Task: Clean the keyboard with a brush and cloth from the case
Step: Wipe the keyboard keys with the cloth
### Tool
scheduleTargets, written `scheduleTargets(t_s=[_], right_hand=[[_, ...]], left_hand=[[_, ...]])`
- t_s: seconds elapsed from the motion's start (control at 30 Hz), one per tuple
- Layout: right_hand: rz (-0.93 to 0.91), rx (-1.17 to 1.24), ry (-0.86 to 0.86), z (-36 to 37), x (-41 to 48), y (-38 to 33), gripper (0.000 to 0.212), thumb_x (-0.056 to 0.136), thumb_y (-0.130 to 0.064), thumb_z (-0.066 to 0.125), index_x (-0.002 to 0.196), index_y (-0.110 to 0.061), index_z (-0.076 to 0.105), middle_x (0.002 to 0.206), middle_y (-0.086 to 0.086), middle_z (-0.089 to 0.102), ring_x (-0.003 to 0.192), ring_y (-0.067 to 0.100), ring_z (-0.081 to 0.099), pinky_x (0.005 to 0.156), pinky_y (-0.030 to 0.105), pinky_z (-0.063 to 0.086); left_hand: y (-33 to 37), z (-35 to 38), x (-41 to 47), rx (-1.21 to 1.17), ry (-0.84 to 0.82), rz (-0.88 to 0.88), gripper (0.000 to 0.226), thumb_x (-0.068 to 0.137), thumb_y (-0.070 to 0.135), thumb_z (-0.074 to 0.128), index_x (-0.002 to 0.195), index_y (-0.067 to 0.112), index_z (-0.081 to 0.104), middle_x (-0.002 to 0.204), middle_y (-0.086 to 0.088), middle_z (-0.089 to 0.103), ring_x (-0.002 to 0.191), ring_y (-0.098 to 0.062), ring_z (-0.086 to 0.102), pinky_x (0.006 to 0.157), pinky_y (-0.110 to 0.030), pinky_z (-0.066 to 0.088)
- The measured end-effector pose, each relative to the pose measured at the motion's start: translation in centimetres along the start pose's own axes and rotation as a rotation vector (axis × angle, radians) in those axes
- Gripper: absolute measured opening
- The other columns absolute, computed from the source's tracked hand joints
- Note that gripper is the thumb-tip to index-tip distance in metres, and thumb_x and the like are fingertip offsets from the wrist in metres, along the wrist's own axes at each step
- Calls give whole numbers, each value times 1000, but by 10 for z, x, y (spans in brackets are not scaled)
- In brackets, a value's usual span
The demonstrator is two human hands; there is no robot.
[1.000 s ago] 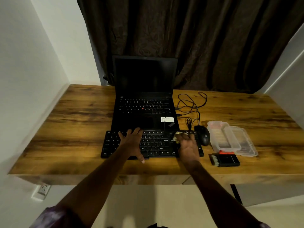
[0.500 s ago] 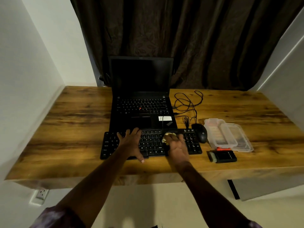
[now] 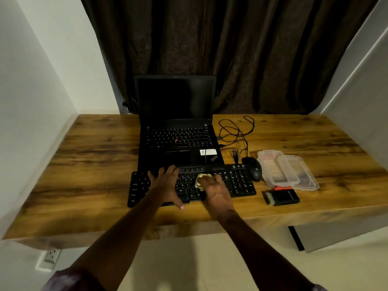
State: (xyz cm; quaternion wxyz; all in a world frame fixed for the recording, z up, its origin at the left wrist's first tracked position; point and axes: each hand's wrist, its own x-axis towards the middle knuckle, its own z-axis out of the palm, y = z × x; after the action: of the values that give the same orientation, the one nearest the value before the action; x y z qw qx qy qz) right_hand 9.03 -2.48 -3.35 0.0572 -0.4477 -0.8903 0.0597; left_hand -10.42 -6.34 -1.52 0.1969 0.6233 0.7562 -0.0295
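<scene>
Setting: a wooden desk (image 3: 84,164) seen from above, with a dark curtain (image 3: 231,49) behind it and pale walls on both sides.
Case: one clear plastic case (image 3: 281,171) lies open on the right of the desk, its two shallow halves side by side. What is inside cannot be made out through the plastic.
Brush: one black brush (image 3: 281,197) with a row of pale bristles at its left end lies on the desk just in front of the case, outside it.
Keyboard: one black keyboard (image 3: 237,181) lies along the near edge of the desk, touching the front of the laptop (image 3: 178,139).
Cloth: one small pale cloth (image 3: 202,178), bunched up, sits on the middle keys of the keyboard.
Right hand: the right hand (image 3: 216,190) grips the cloth with curled fingers and presses it onto the keys.
Left hand: the left hand (image 3: 165,183) lies flat on the left-middle keys with its fingers spread, and its thumb reaches over the near edge.
Laptop: one black laptop, lid up, screen dark.
Mouse: one black mouse (image 3: 253,169) sits between the right end of the keyboard and the case.
Cable: one thin black cable (image 3: 237,131) lies in loose loops behind the mouse.
Socket: one wall socket (image 3: 51,255) shows below the desk's left corner.
</scene>
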Motion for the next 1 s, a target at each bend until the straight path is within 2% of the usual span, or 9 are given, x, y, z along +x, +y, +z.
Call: scheduleTargets(t_s=[0.1, 0.33, 0.5, 0.67, 0.77, 0.83, 0.9, 0.97, 1.0], right_hand=[[-5, -40, -15, -3, -5, 7, 70, 85, -9, 63, 145, -30, 36, 149, -4, 42, 131, 23, 33, 110, 37, 36], [154, -64, -37, -9, -17, 11, 70, 91, -19, 59, 150, -23, 24, 152, 6, 34, 137, 30, 27, 117, 38, 23], [45, 15, 48, 6, -24, -33, 52, 93, -21, 56, 143, -24, 41, 144, 4, 50, 122, 25, 42, 101, 37, 37], [-17, 195, 102, 15, -30, -34, 50, 83, -15, 64, 130, -25, 48, 110, 4, 63, 100, 20, 51, 85, 35, 50], [-60, 363, 136, 11, -33, -34, 44, 86, -13, 65, 127, -23, 55, 112, 4, 62, 100, 12, 52, 82, 17, 45], [-81, 429, 201, 4, -33, -40, 35, 90, -13, 61, 125, -19, 62, 112, 1, 65, 99, 4, 51, 81, 6, 38], [-59, 560, 297, 1, -29, -42, 30, 92, -7, 57, 120, -13, 66, 111, -2, 68, 99, -1, 56, 86, 9, 46], [26, 689, 327, -2, -24, -40, 29, 93, -4, 57, 120, -12, 66, 108, -4, 68, 96, 1, 62, 84, 16, 52], [68, 735, 319, -4, -22, -39, 29, 95, -5, 57, 121, -14, 64, 107, -3, 69, 94, 2, 64, 81, 17, 52]], left_hand=[[-1, 0, -1, -7, 5, 14, 144, 47, 62, 90, 159, 24, 8, 163, 3, 10, 148, -32, 10, 113, -75, 6], [-6, 2, -6, -26, 13, 35, 141, 51, 64, 87, 159, 23, 6, 164, 5, 6, 149, -30, 8, 114, -74, 4], [-11, 6, -8, -22, 42, 53, 138, 53, 68, 84, 159, 22, 7, 164, 7, 5, 150, -28, 7, 115, -71, 2], [-14, 9, -9, -17, 37, 68, 136, 58, 73, 79, 160, 22, 4, 166, 6, -2, 152, -27, 0, 116, -69, -1], [-18, 13, -11, -37, 47, 96, 131, 62, 73, 76, 160, 22, 4, 167, 6, -6, 153, -27, -5, 115, -66, -6], [-22, 17, -13, -74, 100, 157, 123, 66, 72, 74, 160, 23, 11, 167, 7, -1, 153, -23, -4, 116, -62, -10], [-29, 22, -15, -168, 184, 268, 107, 71, 66, 75, 157, 26, 25, 165, 10, 15, 153, -17, 4, 118, -57, -12], [-36, 29, -16, -356, 247, 345, 85, 76, 57, 76, 148, 28, 43, 156, 9, 38, 149, -14, 24, 123, -52, 2], [-37, 30, -17, -478, 262, 340, 72, 78, 54, 76, 141, 29, 52, 147, 9, 50, 141, -14, 38, 122, -48, 18]])
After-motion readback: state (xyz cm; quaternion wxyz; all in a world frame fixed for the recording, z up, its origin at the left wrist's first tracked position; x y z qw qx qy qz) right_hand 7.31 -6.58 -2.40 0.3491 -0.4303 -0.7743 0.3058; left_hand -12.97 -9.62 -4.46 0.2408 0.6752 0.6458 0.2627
